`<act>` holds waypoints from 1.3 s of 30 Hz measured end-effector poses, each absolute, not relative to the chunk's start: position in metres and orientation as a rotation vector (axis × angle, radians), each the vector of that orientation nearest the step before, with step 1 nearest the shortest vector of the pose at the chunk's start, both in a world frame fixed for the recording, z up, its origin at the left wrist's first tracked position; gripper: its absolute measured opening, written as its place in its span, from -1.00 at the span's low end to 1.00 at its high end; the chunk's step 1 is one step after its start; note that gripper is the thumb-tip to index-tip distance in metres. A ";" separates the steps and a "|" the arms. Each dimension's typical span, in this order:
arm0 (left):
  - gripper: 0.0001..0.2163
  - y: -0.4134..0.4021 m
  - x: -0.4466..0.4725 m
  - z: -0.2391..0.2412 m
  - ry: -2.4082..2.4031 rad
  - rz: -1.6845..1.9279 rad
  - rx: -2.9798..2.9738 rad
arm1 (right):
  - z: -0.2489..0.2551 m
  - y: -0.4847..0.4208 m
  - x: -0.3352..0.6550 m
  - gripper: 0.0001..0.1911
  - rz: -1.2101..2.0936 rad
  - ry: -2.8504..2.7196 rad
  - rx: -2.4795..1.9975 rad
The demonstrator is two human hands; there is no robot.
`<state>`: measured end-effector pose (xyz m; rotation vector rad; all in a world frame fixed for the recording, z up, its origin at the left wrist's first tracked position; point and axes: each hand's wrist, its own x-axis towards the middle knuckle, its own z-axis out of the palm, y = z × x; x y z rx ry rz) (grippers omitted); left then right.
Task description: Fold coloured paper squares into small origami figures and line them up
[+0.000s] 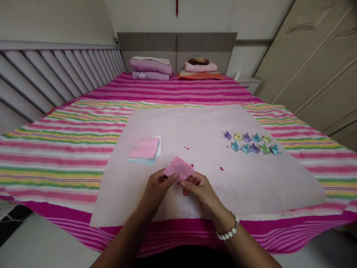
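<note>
Between my two hands is a pink sheet of origami paper (179,166), creased and raised above the white board. My left hand (158,185) pinches its lower left part, the thumb lying on top. At the lower right edge, my right hand (199,187) grips it between thumb and fingers; a white bead bracelet is on that wrist. To the left lies a stack of square paper (144,148), pink on top with blue and white sheets showing beneath. Several folded paper figures (246,148) in purple, yellow, blue and green stand in two rows to the right.
A large white board (178,126) covers the middle of the striped bed (64,149). Small red scraps (221,168) lie on it near my hands. Folded bedding (150,69) is piled by the headboard (178,48). A slatted rail (55,74) runs along the left.
</note>
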<state>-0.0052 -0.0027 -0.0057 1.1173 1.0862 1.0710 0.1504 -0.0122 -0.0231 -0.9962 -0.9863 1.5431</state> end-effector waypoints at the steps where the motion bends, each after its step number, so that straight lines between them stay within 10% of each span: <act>1: -0.83 -0.003 -0.004 -0.005 1.055 1.064 1.099 | -0.024 -0.013 0.148 -0.67 1.539 -0.976 -1.014; 13: -0.78 0.003 -0.003 0.004 1.057 1.068 1.093 | -0.025 -0.019 0.142 -0.80 1.566 -0.951 -1.021; 18: -0.37 0.002 -0.006 0.003 0.992 1.115 1.105 | -0.025 -0.017 0.146 -0.78 1.514 -0.901 -1.077; 26: -0.71 0.003 -0.013 -0.003 0.914 1.084 1.164 | -0.028 -0.014 0.147 -0.78 1.478 -0.913 -1.080; 39: -0.73 0.003 -0.016 0.000 0.874 1.096 1.146 | -0.027 -0.012 0.149 -0.80 1.466 -0.992 -1.069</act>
